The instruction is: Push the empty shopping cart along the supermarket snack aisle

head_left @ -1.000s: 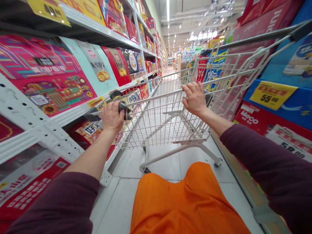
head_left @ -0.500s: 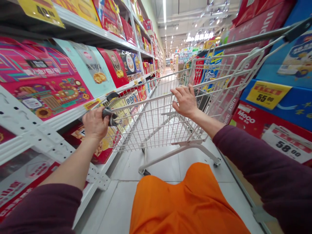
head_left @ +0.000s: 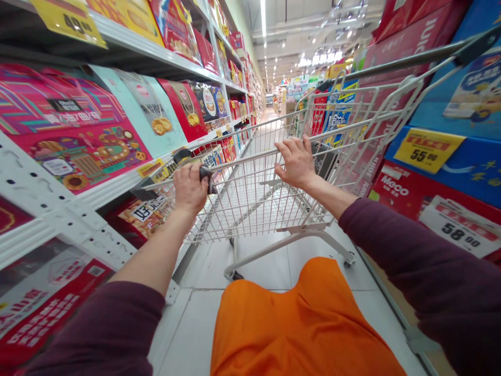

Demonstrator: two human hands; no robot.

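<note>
A white wire shopping cart (head_left: 250,198) stands sideways in front of me. My left hand (head_left: 190,189) is closed round a crumpled dark grey cloth (head_left: 207,179), which is pressed on the cart's top rim near its left corner. Most of the cloth is hidden under the fingers. Farther right, my right hand (head_left: 296,162) lies over the same rim, fingers bent across the wire with the thumb side towards the cart's middle. Above the right hand runs the cart's push handle (head_left: 403,61), with dark end pieces.
Shelves (head_left: 113,39) of boxed snacks line the left, close to the cart's end. Stacked cartons (head_left: 438,177) with yellow and white price tags rise on the right. Orange cloth (head_left: 305,324) covers my lap above the tiled floor (head_left: 188,318). The aisle runs on behind the cart.
My left hand has slid to the right along the cart's rim with the grey cloth, uncovering the left corner. My right hand has stayed almost in place on the rim.
</note>
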